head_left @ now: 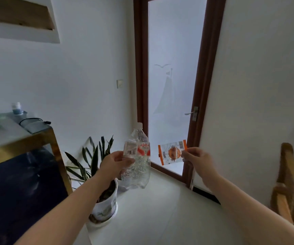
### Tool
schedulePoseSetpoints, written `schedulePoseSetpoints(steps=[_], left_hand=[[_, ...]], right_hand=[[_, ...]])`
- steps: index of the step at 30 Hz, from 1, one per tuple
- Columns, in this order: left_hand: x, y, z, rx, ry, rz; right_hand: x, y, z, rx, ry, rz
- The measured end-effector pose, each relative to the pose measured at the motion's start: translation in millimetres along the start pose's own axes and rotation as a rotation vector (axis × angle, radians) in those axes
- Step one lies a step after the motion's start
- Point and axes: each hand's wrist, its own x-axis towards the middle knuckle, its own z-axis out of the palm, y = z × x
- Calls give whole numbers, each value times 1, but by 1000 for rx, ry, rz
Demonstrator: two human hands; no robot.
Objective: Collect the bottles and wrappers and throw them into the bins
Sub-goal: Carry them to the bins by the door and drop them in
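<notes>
Left hand (115,162) clamped on crumpled clear plastic bottle (137,157), right hand (196,159) pinching orange-white snack wrapper (172,152); no bins visible, keep both grips firm while locating them.

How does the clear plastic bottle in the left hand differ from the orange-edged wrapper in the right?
The crumpled clear plastic bottle is bulky and upright, white cap on top; the orange-edged wrapper is flat and smaller. The left hand wraps the bottle's side; the right hand pinches the wrapper's edge. Both are held up in the air before the glass door.
</notes>
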Motion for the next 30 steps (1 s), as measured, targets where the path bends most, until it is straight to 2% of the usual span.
schedulePoseSetpoints(steps=[10,18,30], left_hand=[[174,16,59,21,10,1],[298,9,90,-11,177,-42],[485,-10,92,-92,178,-76]], right_hand=[[196,12,-8,-41,-69,-53],[338,19,-17,-112,-133,-93],[513,55,44,-127,-202,-53]])
